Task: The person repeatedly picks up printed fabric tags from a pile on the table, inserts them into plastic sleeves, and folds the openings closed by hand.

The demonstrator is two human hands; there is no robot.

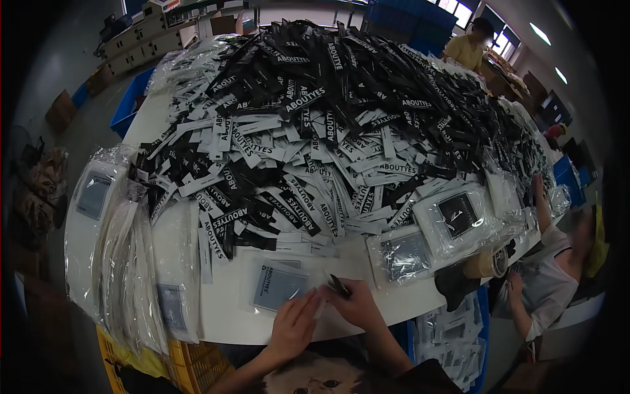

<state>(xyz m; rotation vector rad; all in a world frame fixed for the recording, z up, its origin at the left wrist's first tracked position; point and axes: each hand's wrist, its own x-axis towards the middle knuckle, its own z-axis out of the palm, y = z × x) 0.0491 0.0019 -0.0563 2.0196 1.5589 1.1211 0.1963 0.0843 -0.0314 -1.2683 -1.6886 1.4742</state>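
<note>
A clear plastic bag (248, 279) with a grey printed card (279, 287) showing through lies flat at the table's front edge. My left hand (295, 322) is closed at the bag's right side, its fingers together and their tips close to my right hand. My right hand (356, 306) grips a slim, black, pointed object (338, 286); its exact kind is unclear. Just beyond both hands, a large heap of black and white strips (305, 167) printed ABOUTYES covers most of the table (226, 315).
Bagged white packets (115, 243) hang over the left edge; more packets (453, 213) lie right, near a cup (489, 264). Below are a yellow crate (190, 364) and a blue bin (485, 338). One person (545, 282) sits right; another (467, 49) is at the back.
</note>
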